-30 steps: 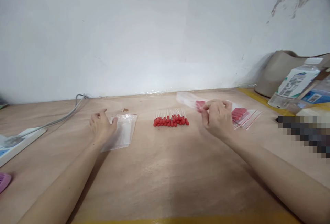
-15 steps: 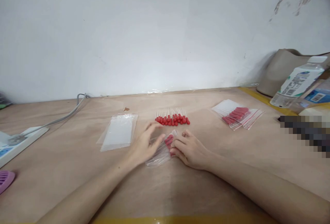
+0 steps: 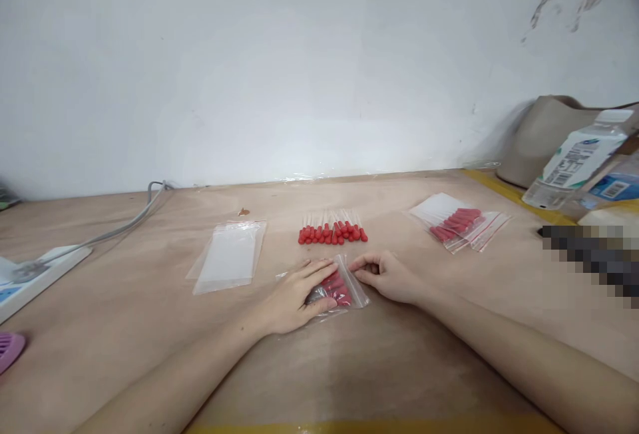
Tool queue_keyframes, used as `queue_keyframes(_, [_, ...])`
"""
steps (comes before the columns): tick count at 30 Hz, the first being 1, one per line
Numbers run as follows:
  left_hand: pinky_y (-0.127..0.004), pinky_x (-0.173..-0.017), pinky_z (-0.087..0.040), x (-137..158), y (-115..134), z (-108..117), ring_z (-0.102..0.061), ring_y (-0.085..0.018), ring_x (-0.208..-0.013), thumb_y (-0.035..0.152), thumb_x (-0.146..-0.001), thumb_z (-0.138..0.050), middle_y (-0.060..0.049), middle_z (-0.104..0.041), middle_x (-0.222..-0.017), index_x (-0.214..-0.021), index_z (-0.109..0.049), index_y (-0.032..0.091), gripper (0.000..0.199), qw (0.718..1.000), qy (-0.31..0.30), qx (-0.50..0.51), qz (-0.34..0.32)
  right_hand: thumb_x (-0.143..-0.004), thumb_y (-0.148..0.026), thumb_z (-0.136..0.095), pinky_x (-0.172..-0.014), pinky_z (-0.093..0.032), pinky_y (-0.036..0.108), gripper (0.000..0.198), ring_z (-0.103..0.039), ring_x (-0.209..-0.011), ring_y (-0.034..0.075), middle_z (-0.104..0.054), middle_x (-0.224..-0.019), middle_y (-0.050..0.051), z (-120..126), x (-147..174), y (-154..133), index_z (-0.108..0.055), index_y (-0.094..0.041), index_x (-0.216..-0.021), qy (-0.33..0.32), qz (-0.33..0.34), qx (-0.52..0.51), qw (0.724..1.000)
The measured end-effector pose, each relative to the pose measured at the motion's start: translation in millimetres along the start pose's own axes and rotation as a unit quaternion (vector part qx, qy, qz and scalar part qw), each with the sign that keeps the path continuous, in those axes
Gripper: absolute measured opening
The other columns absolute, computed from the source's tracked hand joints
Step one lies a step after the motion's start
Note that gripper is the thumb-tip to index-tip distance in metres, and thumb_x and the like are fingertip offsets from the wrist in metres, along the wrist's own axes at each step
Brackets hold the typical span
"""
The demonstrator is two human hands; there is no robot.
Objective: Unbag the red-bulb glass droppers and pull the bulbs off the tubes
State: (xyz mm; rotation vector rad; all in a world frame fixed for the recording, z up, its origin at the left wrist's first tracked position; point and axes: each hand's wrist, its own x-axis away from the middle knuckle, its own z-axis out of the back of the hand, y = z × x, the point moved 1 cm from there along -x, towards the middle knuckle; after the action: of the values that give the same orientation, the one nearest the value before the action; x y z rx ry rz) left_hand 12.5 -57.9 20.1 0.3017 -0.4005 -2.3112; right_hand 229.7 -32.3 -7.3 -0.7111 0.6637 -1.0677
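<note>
A clear zip bag (image 3: 357, 293) with several red-headed sticks (image 3: 338, 287) inside lies on the table in front of me, its zip end towards the right. My left hand (image 3: 299, 294) rests flat over the bag's left part, fingers and thumb spread around the red heads. At the bag's upper right edge, my right hand (image 3: 382, 276) has thumb and fingertips pinched together on the plastic. Just beyond the hands is a row of loose sticks with red heads (image 3: 333, 231), pale stems pointing away from me.
Flat zip bags (image 3: 229, 257) lie to the left. Filled bags (image 3: 456, 222) overlap at the right. A power strip (image 3: 54, 281) with a grey cable sits far left, near a purple slotted object (image 3: 10, 351). A plastic bottle (image 3: 576, 158) and grey-brown container (image 3: 529, 138) stand at the right.
My left hand has come down and right, from hovering above the bag to lying on it. My right hand has shifted right, off the red heads to the bag's edge.
</note>
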Motion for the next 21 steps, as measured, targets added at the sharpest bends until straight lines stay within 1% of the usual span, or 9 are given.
queue_keyframes(2, [-0.041,-0.105,-0.029,0.4,-0.6,1.2,-0.029,-0.021,-0.129,0.049,-0.086,-0.04,-0.003,-0.032,-0.141,-0.136,-0.027,0.026,0.056,1.0,0.003,-0.004,-0.006,-0.074,-0.027,-0.054,-0.052,-0.038,0.024,0.018,-0.049,-0.054,0.011,-0.06,-0.062,0.0,0.6,1.7,-0.9,-0.066,-0.018,-0.083,-0.013,0.002,-0.034,0.999])
queue_keyframes(4, [-0.04,-0.105,-0.029,0.6,-0.5,2.5,-0.03,-0.021,-0.128,0.048,-0.086,-0.04,-0.003,-0.032,-0.14,-0.135,-0.028,0.026,0.055,1.0,0.008,-0.005,-0.012,-0.074,-0.025,-0.055,-0.053,-0.039,0.023,0.016,-0.05,-0.055,0.011,-0.06,-0.063,0.0,1.3,3.4,-2.6,-0.066,-0.017,-0.082,-0.02,0.02,-0.038,0.999])
queue_keyframes(6, [-0.039,-0.105,-0.029,0.4,0.1,3.7,-0.031,-0.02,-0.128,0.047,-0.086,-0.04,-0.003,-0.032,-0.14,-0.135,-0.029,0.026,0.054,1.0,0.009,-0.001,-0.013,-0.074,-0.024,-0.055,-0.055,-0.04,0.024,0.014,-0.05,-0.057,0.011,-0.06,-0.063,0.0,2.2,4.5,-4.5,-0.066,-0.018,-0.08,-0.019,0.059,-0.016,0.998])
queue_keyframes(8, [-0.038,-0.105,-0.029,0.0,0.9,4.7,-0.032,-0.019,-0.127,0.047,-0.087,-0.039,-0.003,-0.033,-0.14,-0.135,-0.03,0.025,0.054,1.0,0.007,0.006,-0.011,-0.076,-0.023,-0.055,-0.062,-0.042,0.025,0.013,-0.052,-0.062,0.012,-0.061,-0.066,0.0,3.5,4.4,-5.5,-0.066,-0.019,-0.08,-0.005,0.119,0.015,0.993])
queue_keyframes(11, [-0.038,-0.105,-0.029,-0.3,1.3,4.6,-0.032,-0.019,-0.127,0.046,-0.087,-0.039,-0.003,-0.034,-0.139,-0.134,-0.031,0.025,0.052,1.0,0.008,0.013,-0.007,-0.078,-0.023,-0.056,-0.071,-0.04,0.029,0.012,-0.052,-0.073,0.014,-0.06,-0.072,0.002,5.5,2.3,-4.2,-0.067,-0.022,-0.083,0.015,0.238,0.079,0.968])
queue_keyframes(13, [-0.04,-0.105,-0.029,0.1,1.2,3.8,-0.032,-0.02,-0.127,0.045,-0.087,-0.04,-0.003,-0.034,-0.139,-0.134,-0.032,0.025,0.052,1.0,0.013,0.014,-0.008,-0.079,-0.022,-0.056,-0.073,-0.039,0.03,0.013,-0.051,-0.076,0.014,-0.059,-0.074,0.002,6.2,0.8,-2.4,-0.066,-0.024,-0.086,0.016,0.313,0.122,0.942])
queue_keyframes(15, [-0.042,-0.104,-0.03,0.7,1.2,3.2,-0.033,-0.021,-0.127,0.044,-0.087,-0.041,-0.004,-0.035,-0.139,-0.133,-0.032,0.024,0.052,1.0,0.019,0.014,-0.007,-0.081,-0.021,-0.055,-0.071,-0.038,0.03,0.013,-0.049,-0.076,0.014,-0.059,-0.074,0.002,6.7,0.0,-1.5,-0.066,-0.025,-0.088,0.027,0.367,0.151,0.918])
queue_keyframes(18, [-0.042,-0.103,-0.032,0.1,1.6,3.9,-0.036,-0.021,-0.125,0.042,-0.088,-0.039,-0.005,-0.038,-0.137,-0.132,-0.035,0.024,0.048,1.0,0.026,0.015,-0.011,-0.082,-0.02,-0.053,-0.07,-0.036,0.029,0.014,-0.046,-0.074,0.014,-0.058,-0.073,0.002,6.9,1.0,-3.1,-0.065,-0.024,-0.089,0.041,0.4,0.182,0.897])
queue_keyframes(21, [-0.039,-0.099,-0.037,-6.4,2.2,6.9,-0.044,-0.019,-0.118,0.035,-0.091,-0.034,-0.006,-0.046,-0.13,-0.128,-0.042,0.022,0.039,0.998,0.047,0.016,-0.03,-0.082,-0.018,-0.051,-0.071,-0.036,0.03,0.013,-0.045,-0.074,0.014,-0.057,-0.073,0.002,6.4,2.5,-5.8,-0.064,-0.021,-0.083,0.033,0.397,0.205,0.894])
